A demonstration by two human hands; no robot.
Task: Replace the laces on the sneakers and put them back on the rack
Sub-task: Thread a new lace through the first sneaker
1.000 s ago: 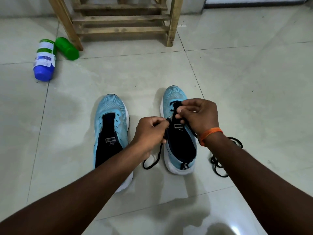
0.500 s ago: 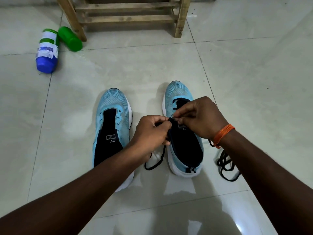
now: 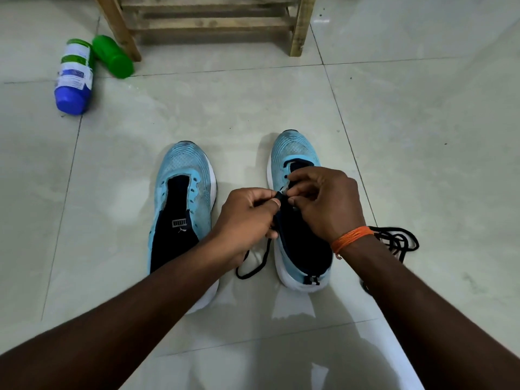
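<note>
Sneaker (image 3: 295, 150): ribbed light-blue mesh

Two bare forearms reach forward, hands almost touching. The left hand (image 3: 247, 218) pinches a black lace (image 3: 278, 196) between thumb and forefinger; the right hand (image 3: 326, 205) has curled fingers (image 3: 306, 177), seemingly pinching the same lace.

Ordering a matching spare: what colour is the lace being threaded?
The lace is black; head view shows it best.
</note>
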